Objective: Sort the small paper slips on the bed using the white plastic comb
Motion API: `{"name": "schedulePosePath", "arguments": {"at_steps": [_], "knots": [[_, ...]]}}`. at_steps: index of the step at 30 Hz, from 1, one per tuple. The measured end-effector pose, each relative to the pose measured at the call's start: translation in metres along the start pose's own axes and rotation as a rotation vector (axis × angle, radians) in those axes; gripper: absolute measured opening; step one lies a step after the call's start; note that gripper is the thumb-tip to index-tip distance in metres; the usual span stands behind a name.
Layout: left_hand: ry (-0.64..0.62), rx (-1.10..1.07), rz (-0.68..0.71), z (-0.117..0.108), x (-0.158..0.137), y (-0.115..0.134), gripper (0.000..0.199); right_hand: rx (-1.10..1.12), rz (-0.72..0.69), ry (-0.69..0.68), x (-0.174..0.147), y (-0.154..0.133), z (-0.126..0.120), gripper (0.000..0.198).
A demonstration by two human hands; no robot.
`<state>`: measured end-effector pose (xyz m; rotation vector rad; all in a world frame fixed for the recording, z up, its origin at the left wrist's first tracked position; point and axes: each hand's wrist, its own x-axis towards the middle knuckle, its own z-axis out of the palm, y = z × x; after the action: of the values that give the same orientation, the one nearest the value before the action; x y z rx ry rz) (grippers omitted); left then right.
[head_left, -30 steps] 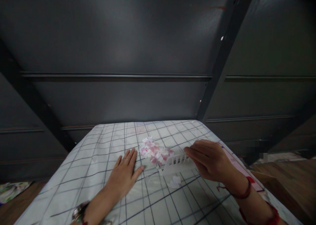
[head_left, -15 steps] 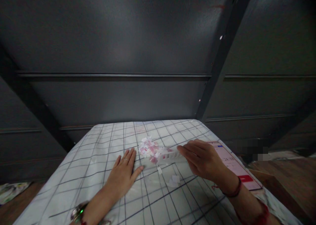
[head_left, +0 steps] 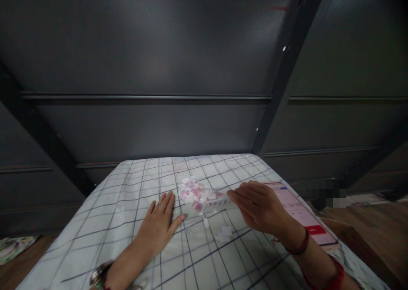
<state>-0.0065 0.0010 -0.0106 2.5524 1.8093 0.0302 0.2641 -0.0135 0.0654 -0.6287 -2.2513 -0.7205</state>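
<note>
My left hand [head_left: 156, 226] lies flat on the checked cloth with its fingers spread, a ring on one finger, and nothing held. To its right is a heap of white and pink paper scraps [head_left: 193, 190]. Those scraps spill over and into a small white slotted basket [head_left: 218, 203], which looks low and tilted. My right hand [head_left: 259, 205] has its fingers closed at the basket's right end, apparently pinching its rim; the exact grip is hidden behind the fingers. Nearer to me, a few loose paper pieces [head_left: 225, 232] lie on the cloth.
A phone [head_left: 314, 229] showing a timer and a red button lies at the table's right edge, partly behind my right wrist. The white checked tablecloth [head_left: 134, 179] reaches back to a dark panel wall [head_left: 159, 128]. A brown box [head_left: 353, 243] stands beyond the right edge.
Both hands are in nearly the same places. The basket was slightly blurred before and shows more sharply now; its slotted side has shifted only a little.
</note>
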Motion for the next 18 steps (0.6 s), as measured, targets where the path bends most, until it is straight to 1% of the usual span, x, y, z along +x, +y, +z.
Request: {"name": "schedulePosePath", "arguments": {"at_steps": [5, 9, 14, 18], "knots": [[0.036, -0.029, 0.025, 0.005, 0.0, -0.003, 0.074, 0.008, 0.02, -0.01, -0.004, 0.006, -0.009, 0.021], [0.088, -0.04, 0.042, 0.009, 0.0, -0.006, 0.072, 0.008, 0.042, 0.003, -0.009, 0.008, -0.008, 0.023], [0.079, -0.025, 0.032, 0.009, 0.001, -0.005, 0.072, 0.05, 0.03, -0.052, -0.01, 0.009, -0.006, 0.019], [0.062, -0.031, 0.03, 0.008, 0.001, -0.004, 0.073, 0.113, 0.064, -0.021, -0.011, 0.012, -0.008, 0.016]]}}
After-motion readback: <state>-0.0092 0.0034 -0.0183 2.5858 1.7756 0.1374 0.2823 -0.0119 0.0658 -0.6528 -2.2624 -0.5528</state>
